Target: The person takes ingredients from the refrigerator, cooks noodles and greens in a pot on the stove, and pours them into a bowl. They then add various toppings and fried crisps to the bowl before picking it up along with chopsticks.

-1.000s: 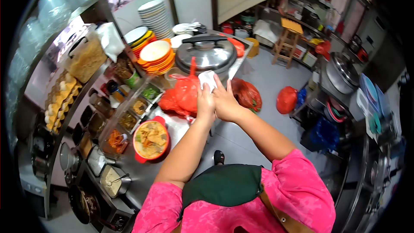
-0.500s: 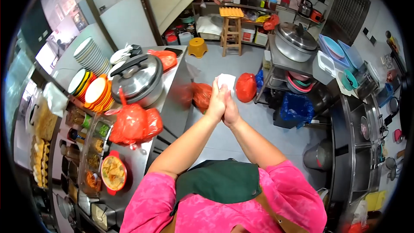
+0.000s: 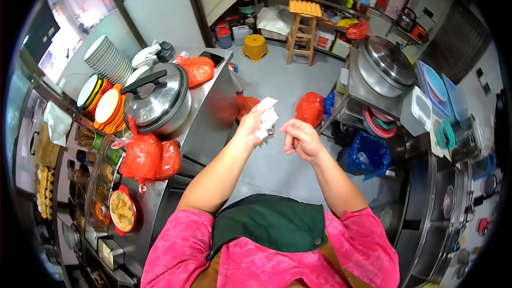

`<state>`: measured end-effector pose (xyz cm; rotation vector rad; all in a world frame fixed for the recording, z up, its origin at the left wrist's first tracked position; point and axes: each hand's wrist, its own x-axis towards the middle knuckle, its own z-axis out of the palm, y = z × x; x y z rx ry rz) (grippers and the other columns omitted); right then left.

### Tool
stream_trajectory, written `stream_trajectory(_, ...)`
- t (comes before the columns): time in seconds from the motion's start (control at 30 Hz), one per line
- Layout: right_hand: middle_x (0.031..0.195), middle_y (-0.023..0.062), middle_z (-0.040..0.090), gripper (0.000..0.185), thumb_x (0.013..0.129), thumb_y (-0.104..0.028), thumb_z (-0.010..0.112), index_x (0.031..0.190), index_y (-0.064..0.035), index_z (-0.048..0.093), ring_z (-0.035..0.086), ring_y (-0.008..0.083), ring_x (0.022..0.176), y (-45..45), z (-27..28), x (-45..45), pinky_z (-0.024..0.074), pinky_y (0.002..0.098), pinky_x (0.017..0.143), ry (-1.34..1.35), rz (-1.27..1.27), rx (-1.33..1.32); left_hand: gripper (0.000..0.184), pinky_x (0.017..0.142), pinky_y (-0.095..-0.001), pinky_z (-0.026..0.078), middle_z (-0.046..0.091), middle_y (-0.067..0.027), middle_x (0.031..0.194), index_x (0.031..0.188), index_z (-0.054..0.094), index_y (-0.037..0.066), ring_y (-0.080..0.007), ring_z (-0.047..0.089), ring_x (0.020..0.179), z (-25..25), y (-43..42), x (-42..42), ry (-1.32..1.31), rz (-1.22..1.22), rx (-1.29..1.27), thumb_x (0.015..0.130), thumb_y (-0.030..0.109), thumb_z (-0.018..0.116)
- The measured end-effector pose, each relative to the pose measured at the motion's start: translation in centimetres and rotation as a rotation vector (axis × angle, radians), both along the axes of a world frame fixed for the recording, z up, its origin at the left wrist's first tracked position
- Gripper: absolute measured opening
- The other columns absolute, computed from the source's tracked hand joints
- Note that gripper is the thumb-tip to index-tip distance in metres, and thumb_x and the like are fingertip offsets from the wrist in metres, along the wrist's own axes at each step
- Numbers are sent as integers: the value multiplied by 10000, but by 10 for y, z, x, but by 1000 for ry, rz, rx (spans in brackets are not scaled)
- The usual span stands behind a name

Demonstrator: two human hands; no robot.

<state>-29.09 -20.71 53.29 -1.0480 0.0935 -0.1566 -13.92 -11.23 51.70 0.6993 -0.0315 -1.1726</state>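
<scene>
A crumpled white tissue (image 3: 266,120) is in my left hand (image 3: 250,128), its fingers closed on it, out over the grey floor. Just to the right, my right hand (image 3: 301,140) is apart from the tissue, with its fingers curled and partly spread and nothing in them. Behind my left hand, low by the counter's end, a red plastic bag (image 3: 246,104) shows in part. Another red bag (image 3: 310,109) rests on the floor beyond my right hand.
On the left steel counter (image 3: 200,98) stand a lidded pot (image 3: 160,98), tied red bags (image 3: 144,156), stacked plates (image 3: 108,61) and a red bowl of food (image 3: 122,210). A blue-lined bin (image 3: 368,154) is at right, below a rack with a large pot (image 3: 385,66). A yellow stool (image 3: 255,48) stands ahead.
My hands were pressed together around the tissue and have come apart, the tissue staying in my left hand. The view has swung right from the counter to the floor.
</scene>
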Motion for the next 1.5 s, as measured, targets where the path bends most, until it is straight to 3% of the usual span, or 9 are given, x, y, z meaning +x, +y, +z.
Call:
stream_trajectory(0.1,842,105,592,191,864,-181,465,950,-23,525,606,166,656,7,-1,48,512,276,510,38,185,13,238,452,-284,451,573,-103,847,1054,456,65,-142,557,624,42,11,-12,-51,-29,36,883,223,405)
stream_trajectory(0.13,862,105,592,191,858,-171,474,972,-23,513,614,174,686,8,13,63,520,282,530,79,191,62,308,526,-282,488,572,-99,853,1007,471,30,-157,570,657,-2,16,21,195,-571,-641,894,304,387)
stream_trajectory(0.3,1232,221,421,545,785,-195,569,1269,-88,341,447,350,1122,12,19,142,403,440,862,-49,-491,-1111,253,655,-269,505,555,-150,981,1111,430,-16,-201,589,861,14,39,64,-246,241,42,884,95,426)
stream_trajectory(0.43,1407,189,118,653,751,-140,556,1331,-105,256,86,366,1302,29,29,184,107,582,979,-121,-115,-1560,301,816,-307,440,486,-116,1154,1163,410,5,-189,493,1054,31,58,108,-241,346,-83,913,166,371)
stream_trajectory(0.73,943,90,630,319,720,37,528,1009,-72,607,476,268,1122,67,40,309,143,513,1006,-482,-283,-1187,387,874,-245,385,495,-83,1112,1265,321,-1,-124,476,1017,45,93,175,-558,510,-111,895,84,395)
stream_trajectory(1.1,1019,120,506,356,668,-67,660,1008,-55,555,497,257,943,19,7,577,410,327,809,-657,-12,-1072,370,743,-298,473,574,-174,964,1030,435,14,-212,585,856,145,111,271,-1202,1043,85,717,-46,623)
stream_trajectory(1.17,945,75,525,284,696,-36,629,969,-52,555,524,176,783,7,-26,655,440,291,671,-446,-30,-953,362,660,-344,484,533,-187,956,915,505,29,-251,580,788,190,103,277,-1436,871,285,688,203,727)
stream_trajectory(1.27,890,98,547,204,730,-101,598,926,-44,584,546,170,700,6,-53,748,439,289,671,-418,-67,-975,333,842,-391,416,471,-195,1142,1095,503,-78,-282,517,1000,196,90,285,-1248,577,-202,855,153,511)
stream_trajectory(1.5,955,130,566,231,726,-148,576,942,-72,602,534,259,879,59,-74,857,416,359,778,-224,15,-1236,243,638,-329,496,532,-316,970,924,522,-191,-337,595,797,203,77,316,-1726,743,2,804,11,463)
